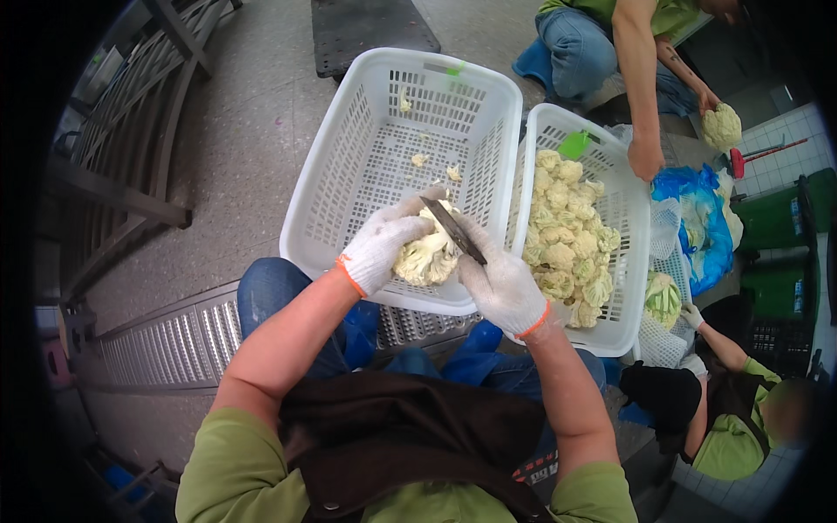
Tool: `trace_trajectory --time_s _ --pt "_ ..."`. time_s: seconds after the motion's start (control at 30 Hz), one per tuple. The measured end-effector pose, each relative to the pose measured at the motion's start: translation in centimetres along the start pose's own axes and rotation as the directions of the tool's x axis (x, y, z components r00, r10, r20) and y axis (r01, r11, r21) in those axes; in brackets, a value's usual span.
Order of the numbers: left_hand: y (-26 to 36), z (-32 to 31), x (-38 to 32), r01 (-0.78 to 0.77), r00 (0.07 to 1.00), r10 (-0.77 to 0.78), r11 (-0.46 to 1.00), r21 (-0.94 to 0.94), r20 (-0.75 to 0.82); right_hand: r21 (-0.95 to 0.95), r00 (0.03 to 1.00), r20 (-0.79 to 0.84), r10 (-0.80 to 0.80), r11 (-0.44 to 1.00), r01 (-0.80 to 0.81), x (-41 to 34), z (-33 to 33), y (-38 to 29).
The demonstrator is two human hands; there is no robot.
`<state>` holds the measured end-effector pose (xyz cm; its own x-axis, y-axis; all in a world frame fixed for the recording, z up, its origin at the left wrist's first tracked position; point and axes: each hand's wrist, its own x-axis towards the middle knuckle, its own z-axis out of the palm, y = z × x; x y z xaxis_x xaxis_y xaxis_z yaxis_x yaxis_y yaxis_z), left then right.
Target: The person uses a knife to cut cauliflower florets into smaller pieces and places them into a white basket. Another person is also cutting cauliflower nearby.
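My left hand (387,245), in a white knit glove with an orange cuff, grips a cauliflower piece (426,258) over the near part of a white plastic basket (294,196). In my right hand (500,284), gloved the same way, is a dark knife (458,234), its blade across the top of the cauliflower. Small cauliflower scraps (419,159) lie on the basket's bottom. Close on the right stands a second white basket (634,261), with many cauliflower florets (562,235) heaped in it.
A person in jeans at the upper right holds a cauliflower (722,127). Near them lies a blue plastic bag (703,229). Another person at the lower right touches a leafy cauliflower (662,299). A metal rack (124,196) stands left, a black platform (366,29) behind, and a metal drain grate (183,340) nearby.
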<state>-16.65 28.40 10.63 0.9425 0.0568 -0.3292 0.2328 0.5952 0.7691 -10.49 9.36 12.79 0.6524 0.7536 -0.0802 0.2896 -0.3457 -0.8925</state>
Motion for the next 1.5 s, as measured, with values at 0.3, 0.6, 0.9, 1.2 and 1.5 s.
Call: trace_trajectory --time_s 0.3,0.6,0.9,1.2,1.5 --pt "1.6 0.5 -0.9 0.029 0.997 -0.049 0.949 0.314 0.057 0.032 0.959 0.231 0.161 0.984 -0.173 0.1 -1.2 -3.1" --pt "-0.2 1.7 -1.1 -0.031 0.994 -0.012 0.927 0.373 0.113 0.154 1.0 0.028 -0.013 0.988 0.008 0.4 0.1 1.6" --pt "-1.6 -1.5 0.4 0.088 0.996 -0.09 0.946 0.312 -0.009 0.157 0.966 -0.153 -0.21 0.96 0.233 0.5 0.2 2.4" --pt "-1.7 -0.6 0.7 0.078 0.997 -0.066 0.918 0.39 -0.043 0.039 0.935 -0.318 -0.159 0.983 0.18 0.1 -0.1 1.3" --pt "-2.7 -2.6 1.7 0.124 0.992 -0.123 0.983 0.132 -0.016 0.079 0.912 -0.399 -0.1 0.987 0.143 1.0 0.0 2.2"
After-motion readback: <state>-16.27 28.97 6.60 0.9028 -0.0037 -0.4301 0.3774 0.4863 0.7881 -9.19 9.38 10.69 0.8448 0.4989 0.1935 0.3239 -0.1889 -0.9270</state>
